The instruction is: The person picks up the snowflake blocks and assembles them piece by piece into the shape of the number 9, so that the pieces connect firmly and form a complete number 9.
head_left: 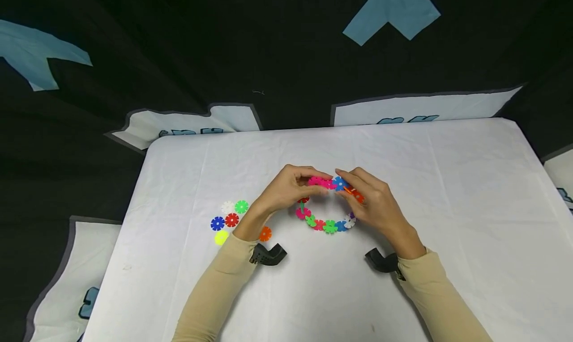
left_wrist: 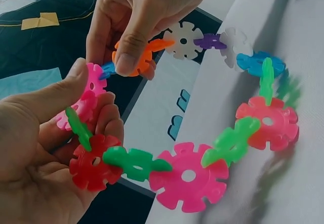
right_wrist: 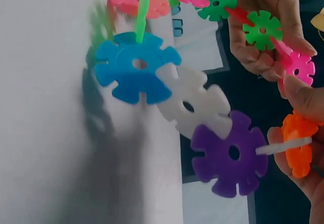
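Note:
A chain of notched, flower-shaped plastic discs [head_left: 330, 226] curves into a ring between the two hands. With thumb and fingers, my left hand [head_left: 286, 190] pinches pink discs [left_wrist: 83, 105] at the ring's far side. My right hand [head_left: 373, 200] grips an orange disc [left_wrist: 139, 64] beside a blue disc [head_left: 340, 184]. That blue disc meets a pink one between the hands; fingers partly hide whether their slots are fully engaged. Lower in the ring, a purple disc [right_wrist: 230, 153], a white disc [right_wrist: 190, 102] and a large blue disc [right_wrist: 136, 64] link together.
Several loose discs lie left of the left forearm, among them a blue one [head_left: 217, 223], a yellow one [head_left: 221, 237] and an orange one [head_left: 265, 233]. A white cloth covers the table [head_left: 470, 208]. Behind it hangs a dark printed cloth [head_left: 201, 58].

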A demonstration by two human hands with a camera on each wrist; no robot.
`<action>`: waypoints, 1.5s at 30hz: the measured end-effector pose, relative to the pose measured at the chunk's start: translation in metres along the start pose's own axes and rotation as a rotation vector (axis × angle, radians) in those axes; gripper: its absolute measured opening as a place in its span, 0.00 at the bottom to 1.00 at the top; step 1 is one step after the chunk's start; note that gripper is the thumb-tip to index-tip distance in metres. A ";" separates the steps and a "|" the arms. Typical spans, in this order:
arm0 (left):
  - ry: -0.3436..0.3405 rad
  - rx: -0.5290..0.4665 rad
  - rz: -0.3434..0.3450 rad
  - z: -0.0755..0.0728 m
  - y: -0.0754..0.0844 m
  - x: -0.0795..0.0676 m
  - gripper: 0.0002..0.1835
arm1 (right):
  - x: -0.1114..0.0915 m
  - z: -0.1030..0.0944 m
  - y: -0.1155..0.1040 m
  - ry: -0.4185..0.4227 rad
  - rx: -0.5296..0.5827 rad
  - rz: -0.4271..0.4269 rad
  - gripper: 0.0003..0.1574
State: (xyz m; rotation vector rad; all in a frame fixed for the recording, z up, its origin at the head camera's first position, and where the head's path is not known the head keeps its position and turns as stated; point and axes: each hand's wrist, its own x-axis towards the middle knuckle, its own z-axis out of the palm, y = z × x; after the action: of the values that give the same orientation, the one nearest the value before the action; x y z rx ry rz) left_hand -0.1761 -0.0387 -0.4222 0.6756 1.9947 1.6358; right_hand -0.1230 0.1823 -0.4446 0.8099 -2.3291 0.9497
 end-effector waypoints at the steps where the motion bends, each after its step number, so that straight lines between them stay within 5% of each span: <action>1: 0.002 0.001 -0.003 0.000 0.000 0.000 0.15 | 0.000 0.000 0.000 0.000 0.003 -0.001 0.33; 7: 0.045 0.082 0.011 -0.002 -0.005 0.001 0.17 | -0.001 0.000 0.003 0.001 0.017 0.028 0.32; 16: 0.057 0.186 0.145 -0.006 -0.008 0.003 0.18 | -0.003 0.000 0.010 0.010 0.037 0.084 0.32; 25: 0.078 0.077 0.041 0.001 -0.008 0.005 0.12 | -0.003 0.000 0.009 0.005 0.022 0.085 0.31; 34: 0.078 0.118 0.101 -0.001 -0.007 0.004 0.13 | -0.002 -0.001 0.008 -0.003 0.012 0.083 0.31; 45: 0.127 0.199 0.171 -0.033 0.001 -0.015 0.21 | -0.006 0.002 0.012 -0.094 0.027 0.211 0.30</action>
State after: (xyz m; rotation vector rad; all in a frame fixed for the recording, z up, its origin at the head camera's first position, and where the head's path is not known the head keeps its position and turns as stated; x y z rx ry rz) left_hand -0.1849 -0.0730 -0.4151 0.8555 2.2680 1.6249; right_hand -0.1275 0.1896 -0.4553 0.6412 -2.5264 1.0532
